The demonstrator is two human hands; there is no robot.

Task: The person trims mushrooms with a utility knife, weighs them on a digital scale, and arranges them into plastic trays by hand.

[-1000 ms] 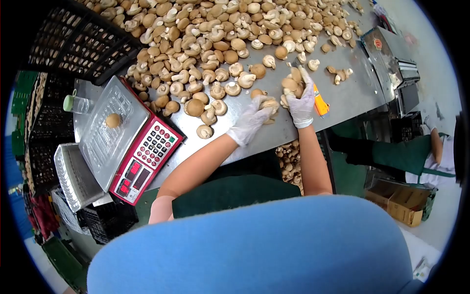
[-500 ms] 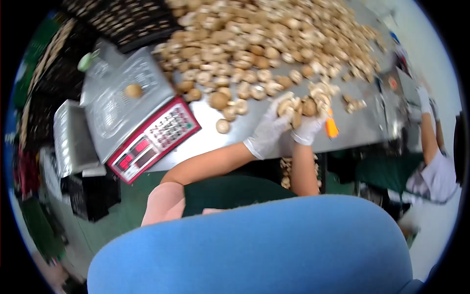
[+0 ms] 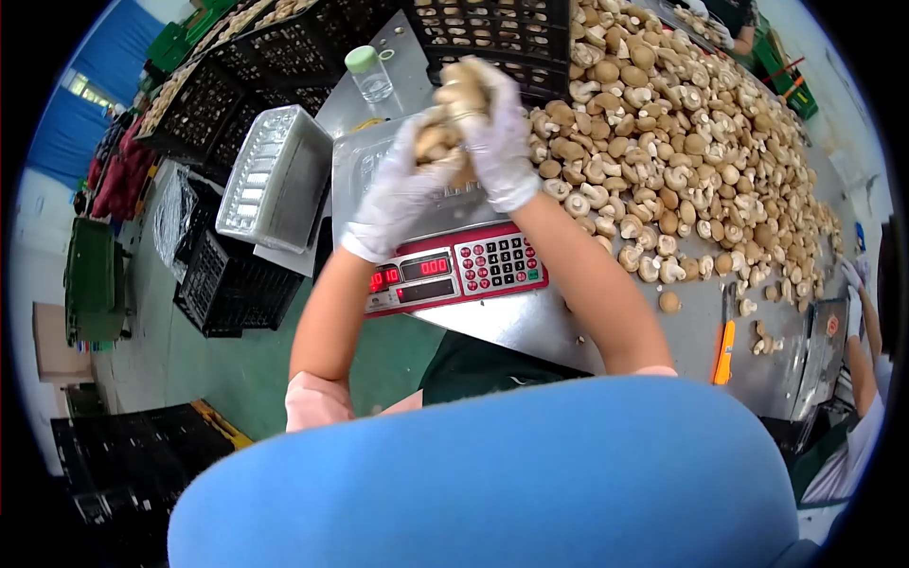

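Both hands wear white gloves and are raised over the steel pan of a red scale (image 3: 492, 260). Several mushrooms (image 3: 437, 142) are cupped in my left hand (image 3: 402, 189). My right hand (image 3: 499, 142) is wrapped round more mushrooms (image 3: 462, 90), a little higher and close beside the left. The hands hide much of the pan and part of the clear plastic tray on it. Red digits glow on the scale's display.
A large mushroom pile (image 3: 682, 151) covers the right side of the steel table. An orange knife (image 3: 724, 353) lies near its front edge. Stacked clear trays (image 3: 275, 180), a green-lidded bottle (image 3: 369, 74) and black crates (image 3: 492, 43) stand around the scale. A co-worker's arm (image 3: 862, 350) shows at far right.
The view has turned left. Both hands have moved from beside the mushroom pile to over the scale, carrying mushrooms.
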